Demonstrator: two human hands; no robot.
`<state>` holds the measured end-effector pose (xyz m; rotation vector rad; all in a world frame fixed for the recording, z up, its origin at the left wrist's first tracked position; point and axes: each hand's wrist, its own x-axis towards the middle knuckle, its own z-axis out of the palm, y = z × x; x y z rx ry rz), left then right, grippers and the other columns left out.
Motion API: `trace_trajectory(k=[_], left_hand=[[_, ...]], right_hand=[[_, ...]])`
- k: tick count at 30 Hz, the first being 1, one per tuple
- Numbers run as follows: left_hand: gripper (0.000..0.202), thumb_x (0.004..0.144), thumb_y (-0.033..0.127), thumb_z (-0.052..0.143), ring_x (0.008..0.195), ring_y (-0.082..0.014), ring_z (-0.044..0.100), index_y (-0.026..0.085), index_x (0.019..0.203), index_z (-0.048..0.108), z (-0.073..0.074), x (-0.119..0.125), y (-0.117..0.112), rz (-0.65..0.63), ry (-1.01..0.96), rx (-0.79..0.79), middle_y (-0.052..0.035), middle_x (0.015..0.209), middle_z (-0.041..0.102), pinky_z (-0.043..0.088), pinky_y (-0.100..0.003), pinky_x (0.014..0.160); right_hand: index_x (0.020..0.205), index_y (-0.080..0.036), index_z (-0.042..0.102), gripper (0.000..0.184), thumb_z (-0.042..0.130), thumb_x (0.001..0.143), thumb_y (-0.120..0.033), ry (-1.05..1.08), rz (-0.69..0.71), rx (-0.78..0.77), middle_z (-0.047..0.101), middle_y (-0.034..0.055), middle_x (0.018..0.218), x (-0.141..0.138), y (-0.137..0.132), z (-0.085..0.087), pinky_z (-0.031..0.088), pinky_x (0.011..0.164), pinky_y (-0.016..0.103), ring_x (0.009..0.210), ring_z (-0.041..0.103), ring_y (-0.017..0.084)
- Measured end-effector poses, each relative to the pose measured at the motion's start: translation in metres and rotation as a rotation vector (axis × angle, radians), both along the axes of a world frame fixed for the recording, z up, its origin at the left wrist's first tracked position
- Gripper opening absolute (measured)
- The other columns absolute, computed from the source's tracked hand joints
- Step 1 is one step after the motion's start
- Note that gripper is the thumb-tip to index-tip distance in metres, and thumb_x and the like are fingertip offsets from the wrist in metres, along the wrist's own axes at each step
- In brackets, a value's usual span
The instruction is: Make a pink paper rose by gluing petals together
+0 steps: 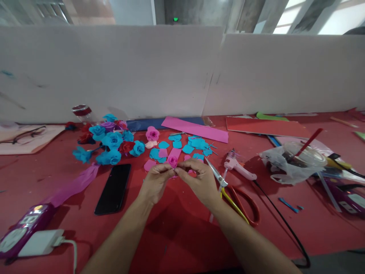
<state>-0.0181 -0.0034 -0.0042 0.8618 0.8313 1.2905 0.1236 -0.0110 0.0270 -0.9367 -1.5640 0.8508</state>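
Note:
Between both my hands is a small pink paper rose (172,161), held by its base above the red table. My left hand (155,182) pinches it from the left, thumb against the fingers. From the other side, the fingertips of my right hand (201,180) close on the same rose. Blue petal pieces (196,142) and a few pink petal pieces (149,164) lie loose just beyond my hands. A finished pink flower (152,133) sits behind them. Scissors (228,190) with red and yellow handles lie beside my right hand, close to a pink glue gun (238,166).
A bunch of blue, red and purple paper flowers (112,140) lies at left, near a black phone (113,189) and a purple power strip (27,228). Pink (196,130) and red sheets (265,126) lie toward the white partition (114,72). A bagged cup (296,156) stands right; the glue gun's cord (281,213) trails forward.

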Motion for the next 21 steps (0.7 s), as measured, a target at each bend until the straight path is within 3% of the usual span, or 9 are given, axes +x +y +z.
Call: trace_trajectory(k=[4,9,12,16,18,21], left_hand=[[0.008,0.060,0.021,0.077,0.062,-0.0099,0.052,0.018,0.065,0.072,-0.0005,0.0021,0.0000,0.016,-0.025,0.007,0.0010,0.060,0.062,0.042,-0.025,0.067],[0.011,0.058,0.019,0.079,0.068,-0.0107,0.059,0.018,0.067,0.072,-0.0009,0.0046,0.0010,0.076,-0.063,-0.030,-0.0003,0.067,0.068,0.045,-0.024,0.073],[0.015,0.055,0.019,0.080,0.068,-0.0104,0.060,0.018,0.066,0.071,-0.0010,0.0047,0.0022,0.142,-0.092,-0.074,0.0007,0.066,0.068,0.045,-0.025,0.075],[0.018,0.051,0.018,0.082,0.066,-0.0099,0.061,0.017,0.065,0.070,-0.0010,0.0040,0.0039,0.186,-0.121,-0.113,0.0005,0.065,0.067,0.046,-0.024,0.074],[0.019,0.051,0.018,0.082,0.065,-0.0098,0.061,0.017,0.065,0.070,-0.0015,0.0037,0.0045,0.196,-0.124,-0.117,0.0006,0.064,0.068,0.046,-0.024,0.073],[0.019,0.051,0.018,0.082,0.065,-0.0098,0.061,0.018,0.067,0.071,-0.0019,0.0037,0.0049,0.197,-0.123,-0.108,0.0009,0.064,0.068,0.046,-0.024,0.073]], right_hand=[[0.077,-0.022,0.070,0.007,0.063,0.077,-0.020,-0.005,-0.084,0.027,0.067,0.0021,0.071,-0.0023,-0.0019,-0.0011,0.047,0.065,0.029,0.068,0.058,0.015],[0.086,-0.021,0.067,0.018,0.049,0.082,-0.018,0.111,-0.083,-0.074,0.067,0.0026,0.079,-0.0026,0.0001,-0.0026,0.047,0.069,0.028,0.074,0.059,0.015],[0.072,-0.020,0.061,0.022,0.041,0.078,-0.014,0.162,-0.114,-0.113,0.060,0.0009,0.070,0.0003,0.0003,-0.0031,0.043,0.066,0.026,0.069,0.054,0.014],[0.052,-0.020,0.045,0.022,0.037,0.071,-0.012,0.219,-0.066,-0.135,0.040,-0.0026,0.052,0.0045,0.0001,-0.0053,0.032,0.051,0.025,0.053,0.038,0.012],[0.051,-0.019,0.043,0.022,0.038,0.072,-0.014,0.243,-0.046,-0.151,0.037,-0.0033,0.051,0.0046,0.0014,-0.0071,0.029,0.049,0.025,0.051,0.034,0.011],[0.060,-0.019,0.051,0.019,0.046,0.078,-0.020,0.212,-0.008,-0.214,0.044,-0.0035,0.056,0.0015,0.0043,-0.0097,0.034,0.052,0.023,0.054,0.041,0.010]])
